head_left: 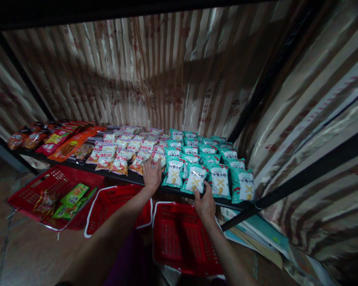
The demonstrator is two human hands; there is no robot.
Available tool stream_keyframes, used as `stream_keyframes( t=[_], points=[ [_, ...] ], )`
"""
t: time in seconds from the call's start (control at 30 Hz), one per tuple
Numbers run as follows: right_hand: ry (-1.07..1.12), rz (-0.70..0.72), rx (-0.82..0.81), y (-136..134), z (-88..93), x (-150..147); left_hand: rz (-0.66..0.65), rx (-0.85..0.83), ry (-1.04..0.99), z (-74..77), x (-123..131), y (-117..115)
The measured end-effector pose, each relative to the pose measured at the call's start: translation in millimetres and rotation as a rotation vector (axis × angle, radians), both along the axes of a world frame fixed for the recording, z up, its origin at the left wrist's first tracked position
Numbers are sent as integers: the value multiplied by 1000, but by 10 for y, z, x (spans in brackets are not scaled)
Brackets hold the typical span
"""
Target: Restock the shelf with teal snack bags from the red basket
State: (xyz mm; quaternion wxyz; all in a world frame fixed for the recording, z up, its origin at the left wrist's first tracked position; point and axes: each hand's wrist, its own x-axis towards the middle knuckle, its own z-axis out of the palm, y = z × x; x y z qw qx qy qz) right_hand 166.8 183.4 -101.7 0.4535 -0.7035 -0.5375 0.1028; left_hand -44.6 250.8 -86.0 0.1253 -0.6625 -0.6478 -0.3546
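Note:
My left hand rests at the shelf's front, its fingers stretched out over a white and orange snack bag. At the lower right corner of a teal and white snack bag, my right hand has thumb and fingers around the corner. That bag stands in the front row, tilted back. More teal bags are lined up behind it and on both sides. To the left of them sit rows of white and orange bags, some lying at slight angles.
Below the black shelf are an upright red basket, a second red basket, and a third red basket holding green packets. Orange packets lie at the shelf's left. A black post slants at right, near flat cartons.

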Motion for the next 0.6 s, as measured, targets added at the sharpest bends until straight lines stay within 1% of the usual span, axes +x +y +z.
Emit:
stream_keyframes(
  t=[0.1, 0.2, 0.3, 0.5, 0.6],
  points=[
    [-9, -8, -8, 0, -14, 14, -3, -6, -12, -61, -18, 12],
    [-21, -13, -4, 13, -48, 32, 12, 23, -28, -87, -17, 9],
    [-32, -20, 1, 29, -74, 39, 42, 35, -61, -75, 4, 11],
    [-48, -31, -18, 31, -68, 28, 101, -3, -90, -17, 52, 33],
    [-47, -24, -26, 30, -63, 27, 84, -10, -82, -35, 52, 34]
  ],
)
